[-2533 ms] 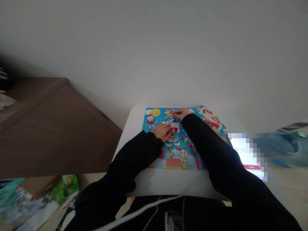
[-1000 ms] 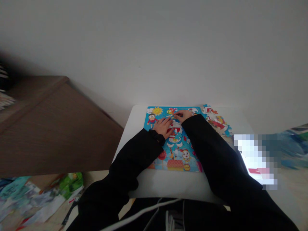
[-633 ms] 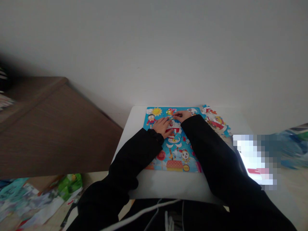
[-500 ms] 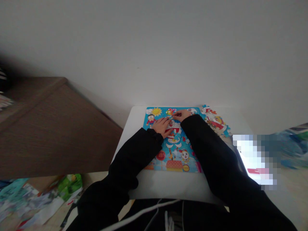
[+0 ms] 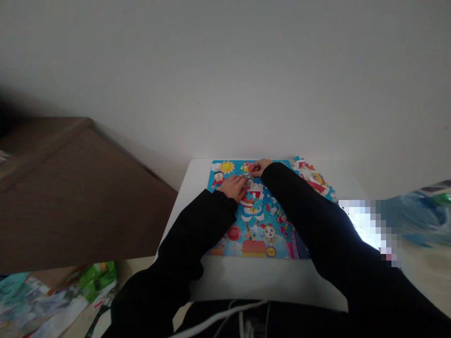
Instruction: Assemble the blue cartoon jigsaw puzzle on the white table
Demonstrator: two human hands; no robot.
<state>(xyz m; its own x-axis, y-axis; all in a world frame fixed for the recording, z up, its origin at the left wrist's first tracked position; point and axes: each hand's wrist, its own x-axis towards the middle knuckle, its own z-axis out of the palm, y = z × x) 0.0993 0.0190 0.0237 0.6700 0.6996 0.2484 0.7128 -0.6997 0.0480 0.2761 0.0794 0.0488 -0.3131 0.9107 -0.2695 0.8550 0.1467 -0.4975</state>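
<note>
A cartoon jigsaw puzzle [image 5: 253, 246] with a blue background lies on a small white table. My left hand [image 5: 233, 187] rests on its upper middle, the fingers stretched over the pieces near the large central figure. Just above and to the right, my right hand [image 5: 260, 168] pinches a small puzzle piece with the fingertips close to the puzzle surface; the fingers mostly cover the piece. Loose puzzle pieces [image 5: 315, 178] lie in a pile beside the puzzle's upper right edge, partly behind my right sleeve.
The white table [image 5: 243, 277] stands against a pale wall [image 5: 225, 84]. On the left is a brown wooden cabinet [image 5: 105, 197], with plastic bags and packaging [image 5: 59, 300] on the floor below. A bright, pixelated patch shows beyond my right forearm. White cables [image 5: 218, 319] cross my lap.
The view has shifted slightly. My right hand has moved a little left across the top of the puzzle, its forearm lower over the loose pieces. My left hand stays on the puzzle, its fingers closer together.
</note>
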